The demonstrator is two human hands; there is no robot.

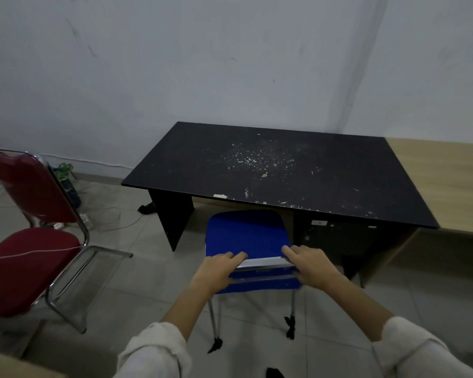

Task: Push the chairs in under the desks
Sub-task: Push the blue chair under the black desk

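Head view: I see both hands gripping the top of the backrest of a blue chair (pixel 247 236). The left hand (pixel 221 270) clamps its left end, the right hand (pixel 313 266) its right end, fingers curled over the rail. Just beyond the hands, the blue seat's front edge sits under the near edge of a black desk (pixel 279 170) with a chipped, speckled top. Well left of the left hand stands a red chair (pixel 25 241) with a chrome frame, on the tiled floor (pixel 148 282).
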